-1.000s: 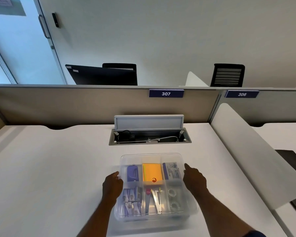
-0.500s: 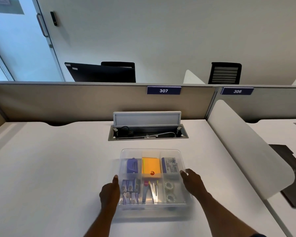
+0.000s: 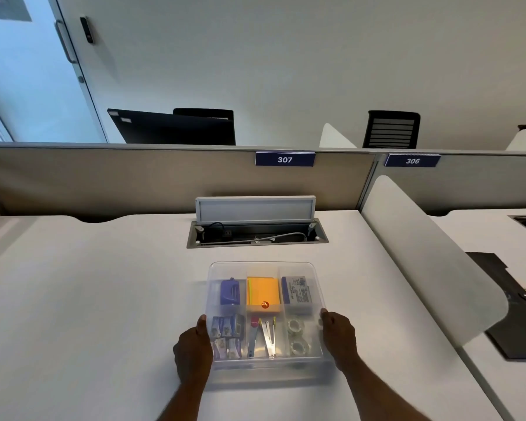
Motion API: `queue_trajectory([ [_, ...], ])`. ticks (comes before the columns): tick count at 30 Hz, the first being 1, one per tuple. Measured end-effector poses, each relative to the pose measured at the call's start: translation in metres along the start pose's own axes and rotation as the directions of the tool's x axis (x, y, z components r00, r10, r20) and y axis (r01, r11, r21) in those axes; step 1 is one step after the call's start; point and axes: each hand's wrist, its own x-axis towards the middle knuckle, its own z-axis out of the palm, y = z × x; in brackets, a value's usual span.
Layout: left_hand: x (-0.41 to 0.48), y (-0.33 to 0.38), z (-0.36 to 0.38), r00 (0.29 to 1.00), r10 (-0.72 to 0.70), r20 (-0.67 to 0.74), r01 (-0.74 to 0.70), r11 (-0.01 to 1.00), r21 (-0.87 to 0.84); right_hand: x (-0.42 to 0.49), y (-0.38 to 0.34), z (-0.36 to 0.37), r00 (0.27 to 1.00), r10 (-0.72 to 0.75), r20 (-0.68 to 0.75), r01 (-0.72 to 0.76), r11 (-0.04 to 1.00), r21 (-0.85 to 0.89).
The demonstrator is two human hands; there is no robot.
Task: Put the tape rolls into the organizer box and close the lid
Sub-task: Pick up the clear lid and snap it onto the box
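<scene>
A clear plastic organizer box (image 3: 263, 267) sits on the white desk, its see-through lid lying flat over the compartments. Two clear tape rolls (image 3: 296, 337) lie in the front right compartment, one behind the other. My left hand (image 3: 193, 350) presses against the box's left side near the front. My right hand (image 3: 338, 337) grips the right side. Other compartments hold a blue sharpener, orange sticky notes, an eraser box, staple boxes and metal clips.
An open cable well (image 3: 257, 235) with a raised flap sits just behind the box. A white curved divider (image 3: 422, 253) borders the desk on the right. A grey partition (image 3: 134, 180) closes the back. A black pad (image 3: 510, 302) lies on the neighbouring desk.
The box has slid toward me along the desk, with both hands on its sides. My hands have shifted from the top edges to the side walls.
</scene>
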Motion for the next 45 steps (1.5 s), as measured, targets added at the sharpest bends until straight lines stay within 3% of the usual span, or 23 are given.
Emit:
queue_trajectory([
  [10, -0.003, 0.001, 0.003, 0.998, 0.018, -0.053, -0.021, 0.998, -0.058, 0.0, 0.002, 0.004, 0.999, -0.03, -0.042, 0.026, 0.997, -0.078],
  [19, 0.028, 0.008, -0.016, 0.994, 0.068, 0.091, -0.073, 0.996, 0.054, 0.021, -0.01, -0.01, 1.0, -0.018, 0.015, 0.018, 1.0, -0.001],
  [25, 0.056, 0.037, -0.016, 0.995, 0.091, 0.048, -0.085, 0.991, -0.103, 0.051, -0.043, -0.009, 0.999, -0.048, 0.003, 0.048, 0.998, -0.048],
  [35, 0.09, 0.07, 0.005, 1.0, 0.005, 0.011, -0.002, 0.976, -0.22, 0.094, -0.062, 0.008, 0.995, -0.048, 0.089, 0.059, 0.99, -0.125],
  [45, 0.111, 0.077, 0.01, 0.993, -0.12, 0.003, 0.119, 0.981, -0.151, 0.124, -0.074, 0.022, 0.993, 0.013, 0.12, -0.003, 0.997, -0.082],
])
